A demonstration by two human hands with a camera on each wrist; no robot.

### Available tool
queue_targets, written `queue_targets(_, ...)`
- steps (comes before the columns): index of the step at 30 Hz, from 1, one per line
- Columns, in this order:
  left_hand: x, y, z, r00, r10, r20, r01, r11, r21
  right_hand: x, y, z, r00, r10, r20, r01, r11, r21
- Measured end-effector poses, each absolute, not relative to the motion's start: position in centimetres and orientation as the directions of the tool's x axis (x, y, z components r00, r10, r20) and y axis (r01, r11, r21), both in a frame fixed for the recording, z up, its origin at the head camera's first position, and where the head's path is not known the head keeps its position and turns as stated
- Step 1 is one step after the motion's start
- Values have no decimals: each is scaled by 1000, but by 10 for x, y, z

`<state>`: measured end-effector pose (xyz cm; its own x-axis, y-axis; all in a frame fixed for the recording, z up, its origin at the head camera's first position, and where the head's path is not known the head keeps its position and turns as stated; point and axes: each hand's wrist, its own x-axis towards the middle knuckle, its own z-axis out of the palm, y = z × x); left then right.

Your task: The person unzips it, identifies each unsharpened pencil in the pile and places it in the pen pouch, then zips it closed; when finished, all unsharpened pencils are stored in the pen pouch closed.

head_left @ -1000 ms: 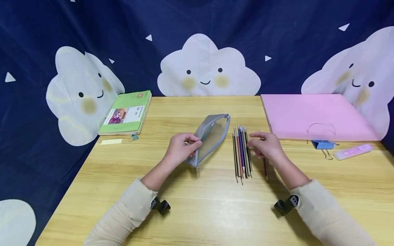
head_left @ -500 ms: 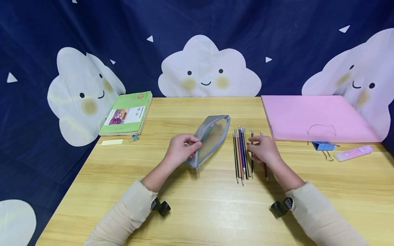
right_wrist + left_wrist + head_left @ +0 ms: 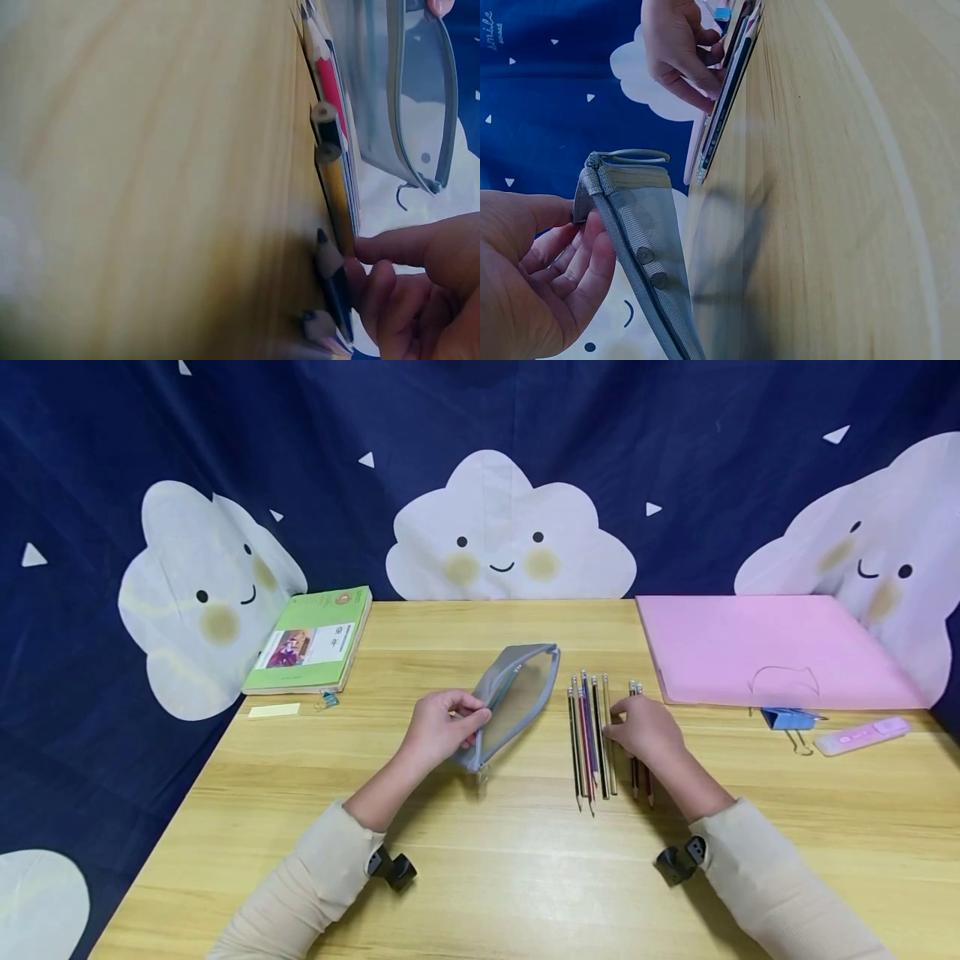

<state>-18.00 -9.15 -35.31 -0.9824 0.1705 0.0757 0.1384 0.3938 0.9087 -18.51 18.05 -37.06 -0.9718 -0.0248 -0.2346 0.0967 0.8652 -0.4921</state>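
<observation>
My left hand [image 3: 448, 720] pinches the near edge of a grey mesh pencil pouch [image 3: 525, 724], whose zip opening gapes. A slim blue item shows inside it. In the left wrist view the pouch [image 3: 649, 232] stands raised on its edge, thumb and fingers at its corner. My right hand [image 3: 647, 727] is low over the table, fingertips touching a gold pencil [image 3: 609, 756] at the right side of a row of pencils [image 3: 583, 743]. The right wrist view shows fingertips against that gold pencil [image 3: 341, 202]. Dark and red pencils [image 3: 649, 789] lie partly hidden under the right hand.
A green book [image 3: 307, 643], a pale strip [image 3: 273, 711] and a small teal binder clip [image 3: 328, 700] lie at left. At right are a pink folder [image 3: 772, 647], a blue binder clip [image 3: 787, 718] and a pink-and-clear plastic case [image 3: 862, 737]. A cloud-print curtain stands behind.
The right hand has slid a black pencil rightward beside the red one, then come back to the row. A gold pencil now stands slightly apart there. The left hand and pouch stay put.
</observation>
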Motion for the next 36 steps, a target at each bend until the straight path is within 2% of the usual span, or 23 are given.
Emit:
queue_targets(7, -180, -92, -354, -982, 171, 82, 144, 391, 909, -188, 184, -368, -964, -5, -264, 118, 887, -447)
queue_targets(11, -180, -92, -355, -981, 175, 84, 147, 387, 910, -192, 191, -355, -960, -25, -281, 141, 820, -555)
queue_targets(14, -180, -91, -355, -982, 172, 80, 142, 386, 912, -195, 192, -341, -977, -4, -215, 153, 689, -709)
queue_targets(19, -179, -90, -354, -984, 161, 73, 130, 382, 915, -199, 174, -332, -994, 64, -88, 104, 326, -940)
queue_targets(22, -179, -90, -353, -985, 156, 70, 125, 381, 916, -199, 155, -338, -990, 130, -47, 62, 110, -992)
queue_targets(25, -179, -90, -354, -986, 152, 68, 122, 381, 916, -198, 136, -349, -981, 186, -45, 39, -35, -999)
queue_targets(30, -178, -89, -355, -988, 142, 65, 115, 376, 919, -192, 106, -361, -979, 155, -132, 108, -155, -982)
queue_targets(36, -178, -87, -357, -989, 128, 77, 117, 344, 932, -188, 80, -368, -960, 47, -277, 271, -109, -956)
